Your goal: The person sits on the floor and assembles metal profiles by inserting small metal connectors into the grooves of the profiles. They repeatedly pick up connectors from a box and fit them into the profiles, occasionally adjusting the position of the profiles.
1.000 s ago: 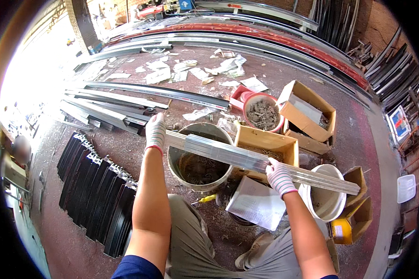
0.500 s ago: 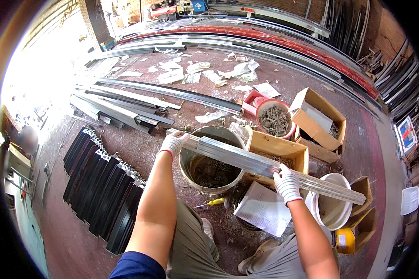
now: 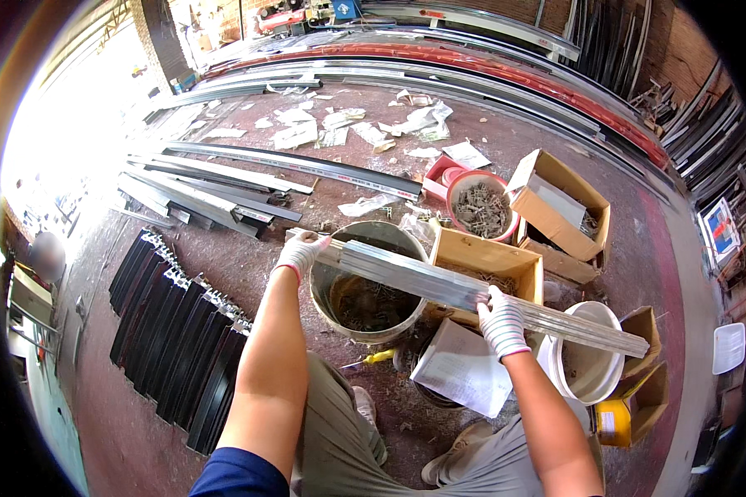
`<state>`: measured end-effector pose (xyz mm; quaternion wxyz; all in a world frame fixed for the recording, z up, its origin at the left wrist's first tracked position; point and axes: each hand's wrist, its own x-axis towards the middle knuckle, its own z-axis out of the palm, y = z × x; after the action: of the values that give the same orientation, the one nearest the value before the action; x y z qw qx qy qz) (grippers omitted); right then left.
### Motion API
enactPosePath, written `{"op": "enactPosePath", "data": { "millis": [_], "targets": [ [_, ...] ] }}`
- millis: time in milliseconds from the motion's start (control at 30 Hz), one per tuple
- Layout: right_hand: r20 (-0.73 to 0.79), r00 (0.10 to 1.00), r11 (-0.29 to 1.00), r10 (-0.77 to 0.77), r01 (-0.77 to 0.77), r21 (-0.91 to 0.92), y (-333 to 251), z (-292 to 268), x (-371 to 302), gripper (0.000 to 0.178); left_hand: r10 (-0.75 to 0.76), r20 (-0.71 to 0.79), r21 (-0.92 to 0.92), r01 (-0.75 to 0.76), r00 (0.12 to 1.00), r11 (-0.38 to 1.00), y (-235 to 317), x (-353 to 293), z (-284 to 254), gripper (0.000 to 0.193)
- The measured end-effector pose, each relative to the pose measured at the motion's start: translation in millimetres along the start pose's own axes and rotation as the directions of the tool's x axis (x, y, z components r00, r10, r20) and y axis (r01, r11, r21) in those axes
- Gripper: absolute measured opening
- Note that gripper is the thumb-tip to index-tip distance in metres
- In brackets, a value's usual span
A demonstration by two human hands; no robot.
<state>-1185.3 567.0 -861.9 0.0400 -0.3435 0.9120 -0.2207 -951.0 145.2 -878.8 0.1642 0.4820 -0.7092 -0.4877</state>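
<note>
Grip (image 3: 503, 323) on diagonal strips (image 3: 414, 274), right ends nearer

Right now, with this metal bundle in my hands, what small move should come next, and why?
I'd probably raise the metal bundle slightly: your left hand holds its left end, your right hand grips nearer the middle, and its right part crosses over the white bucket in this view. I can't tell whether they touch.
</note>
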Motion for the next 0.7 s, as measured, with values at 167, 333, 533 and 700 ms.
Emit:
{"op": "enactPosePath", "data": {
  "millis": [167,333,533,700],
  "targets": [
    [0.032,0.998,0.997,0.055,-0.057,0.054,-10,-7,-4,0.05,0.034,-0.041,-0.003,-0.034,0.999,0.999,-14,8,0,0.048],
    [0.038,0.999,1.0,0.005,-0.006,0.03,-31,3,-4,0.051,0.061,-0.037,0.028,-0.06,0.997,0.998,-22,17,0,0.053],
    [0.0,0.999,0.997,-0.039,0.039,0.066,-13,9,3,0.048,0.061,0.016,0.037,-0.062,0.998,0.997,-19,19,1,0.062],
    [0.107,0.994,0.994,0.028,-0.038,0.098,-22,-4,1,0.048,-0.093,0.045,-0.023,0.094,0.995,0.995,12,-3,7,0.038]
  ]
}}
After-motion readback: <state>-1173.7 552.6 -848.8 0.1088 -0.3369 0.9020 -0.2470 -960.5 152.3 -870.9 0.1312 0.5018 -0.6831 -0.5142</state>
